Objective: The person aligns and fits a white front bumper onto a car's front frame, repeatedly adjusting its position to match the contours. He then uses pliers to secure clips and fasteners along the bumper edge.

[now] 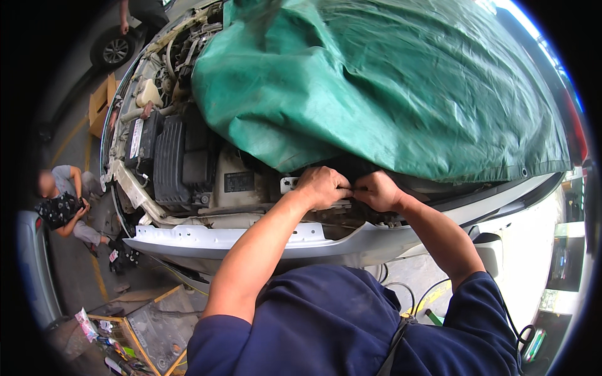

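Note:
My left hand (324,188) and my right hand (377,190) meet over the car's engine bay, fingertips nearly touching, near the edge of a green tarpaulin (301,94). Whether something small sits between the fingers cannot be made out. Just left of my left hand is a metal bracket or hinge plate (288,184). Below both hands runs the silver-white fender (202,236) with holes along its upper flange. Further left in the bay are a black plastic housing (169,162), a battery (145,138) and a metal panel bearing a label (221,192).
A person (70,202) sits low at the left, and another person (141,16) stands near a car wheel (114,50). A cardboard box (99,105) lies beyond the car front. At lower left is a cart (136,329) with items; a side mirror (489,251) juts out at right.

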Motion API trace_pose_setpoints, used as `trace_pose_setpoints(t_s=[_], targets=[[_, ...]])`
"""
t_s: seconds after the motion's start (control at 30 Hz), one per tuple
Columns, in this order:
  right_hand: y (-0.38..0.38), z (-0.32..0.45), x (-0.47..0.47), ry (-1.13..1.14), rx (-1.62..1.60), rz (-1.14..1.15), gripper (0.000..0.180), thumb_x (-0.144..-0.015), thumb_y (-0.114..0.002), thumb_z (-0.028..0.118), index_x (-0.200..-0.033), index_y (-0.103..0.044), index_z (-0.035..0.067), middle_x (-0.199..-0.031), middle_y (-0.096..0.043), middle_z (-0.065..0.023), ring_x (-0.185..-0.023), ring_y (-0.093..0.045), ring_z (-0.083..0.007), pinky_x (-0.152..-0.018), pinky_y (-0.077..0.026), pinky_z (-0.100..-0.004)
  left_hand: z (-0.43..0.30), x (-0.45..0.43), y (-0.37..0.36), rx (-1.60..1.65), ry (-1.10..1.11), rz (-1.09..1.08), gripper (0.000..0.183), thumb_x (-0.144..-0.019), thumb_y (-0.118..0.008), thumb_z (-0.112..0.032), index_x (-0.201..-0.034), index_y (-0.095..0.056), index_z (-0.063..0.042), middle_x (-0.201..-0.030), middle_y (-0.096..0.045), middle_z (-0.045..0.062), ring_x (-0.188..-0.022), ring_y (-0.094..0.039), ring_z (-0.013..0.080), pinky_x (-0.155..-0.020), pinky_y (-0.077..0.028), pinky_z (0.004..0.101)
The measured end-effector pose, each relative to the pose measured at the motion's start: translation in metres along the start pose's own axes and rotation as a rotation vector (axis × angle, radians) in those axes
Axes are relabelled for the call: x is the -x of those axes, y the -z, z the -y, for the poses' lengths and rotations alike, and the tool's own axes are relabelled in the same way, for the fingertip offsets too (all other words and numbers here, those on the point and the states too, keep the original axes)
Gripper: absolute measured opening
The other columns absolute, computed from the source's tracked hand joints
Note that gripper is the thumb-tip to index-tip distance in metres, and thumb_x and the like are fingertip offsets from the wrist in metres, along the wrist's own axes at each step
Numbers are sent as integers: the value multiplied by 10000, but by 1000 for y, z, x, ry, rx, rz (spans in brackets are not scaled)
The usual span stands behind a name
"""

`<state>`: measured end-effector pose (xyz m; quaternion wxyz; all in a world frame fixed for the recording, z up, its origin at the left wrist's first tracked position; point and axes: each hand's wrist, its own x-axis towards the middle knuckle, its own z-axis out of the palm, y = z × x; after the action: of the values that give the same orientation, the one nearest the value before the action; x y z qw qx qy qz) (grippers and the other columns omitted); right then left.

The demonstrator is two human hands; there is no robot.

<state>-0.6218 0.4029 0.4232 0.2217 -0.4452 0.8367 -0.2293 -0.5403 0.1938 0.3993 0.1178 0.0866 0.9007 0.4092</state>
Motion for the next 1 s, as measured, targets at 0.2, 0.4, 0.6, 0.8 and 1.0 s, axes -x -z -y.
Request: trace_pose_setpoints(t_s=[0.2,0.4,0.6,0.8,1.0], targets=[[0,2,7,1,-27,-71,184,-836,-714,190,-816,-720,7,-717,-653,-221,-628,-636,-388,-611,-523,-430,-4,-6,-2,119,-47,-112,255,-883,-741,-376,-1001,-809,-161,-873,-754,104,-800,-719,268,-739,-550,395],[0,6,17,-145,-103,-124,210,-875,-713,204,-859,-725,-6,-733,-668,-229,-630,-639,-373,-611,-518,-407,4,-19,-14,211,-39,-89,218,-898,-758,-291,-982,-799,-94,-863,-760,113,-763,-725,227,-709,-552,364],[-22,17,33,232,213,-253,158,-865,-706,151,-772,-616,61,-685,-608,-126,-635,-644,-356,-562,-524,-460,7,20,-15,98,-401,-242,254,-747,-832,-180,-966,-785,-60,-998,-756,94,-971,-677,302,-891,-528,424],[-24,18,39,272,271,-326,111,-828,-752,113,-874,-682,38,-658,-584,-69,-551,-609,-260,-497,-483,-398,1,27,-25,16,-280,-408,359,-687,-831,-185,-1014,-748,-61,-1043,-737,73,-1003,-656,282,-939,-500,416],[-17,21,49,264,165,-447,156,-789,-779,87,-896,-683,27,-648,-578,-51,-512,-598,-229,-459,-487,-358,-8,11,-33,-200,-146,-335,386,-678,-858,-294,-1026,-754,-163,-990,-726,-22,-977,-657,202,-950,-451,395]])
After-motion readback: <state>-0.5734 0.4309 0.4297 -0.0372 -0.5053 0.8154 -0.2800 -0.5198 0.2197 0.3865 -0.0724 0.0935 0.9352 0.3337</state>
